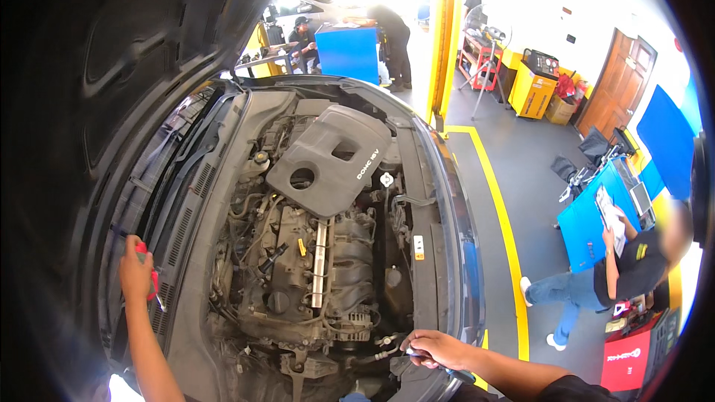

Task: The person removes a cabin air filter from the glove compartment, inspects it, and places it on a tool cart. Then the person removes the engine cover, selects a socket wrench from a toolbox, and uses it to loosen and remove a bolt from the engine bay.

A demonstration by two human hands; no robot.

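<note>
My left hand (136,271) grips a red-handled tool (152,285) with a short metal end, over the cowl by the windshield. At the front edge of the engine bay, my right hand (438,348) is closed around a tool with a dark handle (461,375); a bit of shiny metal shows at its fingers. The tool's exact kind is hidden. Between my hands lies the dirty engine (287,285), with its oil filler cap (276,301) in place. A black ignition coil (272,259) sticks up at a slant. The plastic engine cover (329,162) rests askew on the engine's far part.
The raised hood (145,28) arches over the left. A person (631,268) holding papers stands beside a blue tool cart (578,234). Yellow floor lines (503,223), a yellow post (441,39), a tripod fan (491,39) and a yellow service machine (534,86) lie beyond the bumper.
</note>
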